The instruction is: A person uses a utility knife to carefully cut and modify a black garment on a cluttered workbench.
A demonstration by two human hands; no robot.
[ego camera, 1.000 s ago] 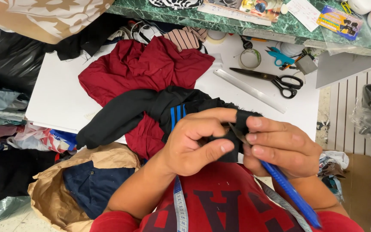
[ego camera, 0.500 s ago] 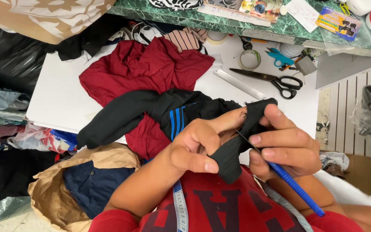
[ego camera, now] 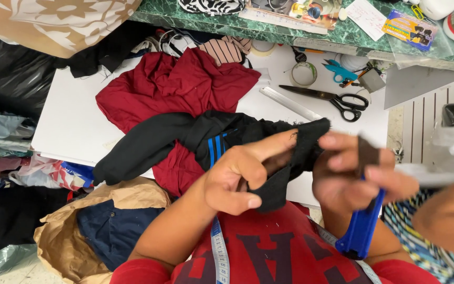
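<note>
My left hand (ego camera: 240,176) pinches the edge of a black garment with blue stripes (ego camera: 206,138), lifting a fold of it toward me. My right hand (ego camera: 350,176) grips the same black cloth beside it and also holds a blue-handled tool (ego camera: 362,226) that points down toward my red shirt. The garment trails over a dark red cloth (ego camera: 174,87) on the white table (ego camera: 74,126). A measuring tape (ego camera: 219,255) hangs from my neck.
Black-handled scissors (ego camera: 337,100), a clear ruler (ego camera: 289,103), a tape roll (ego camera: 304,73) and small blue snips (ego camera: 338,71) lie on the table's far right. A brown paper bag with navy cloth (ego camera: 101,226) sits at lower left. Another person's arm (ego camera: 447,215) enters at right.
Both hands have lifted the black cloth higher and spread it apart, my right hand shifting right. Another person's arm has come in at the right edge.
</note>
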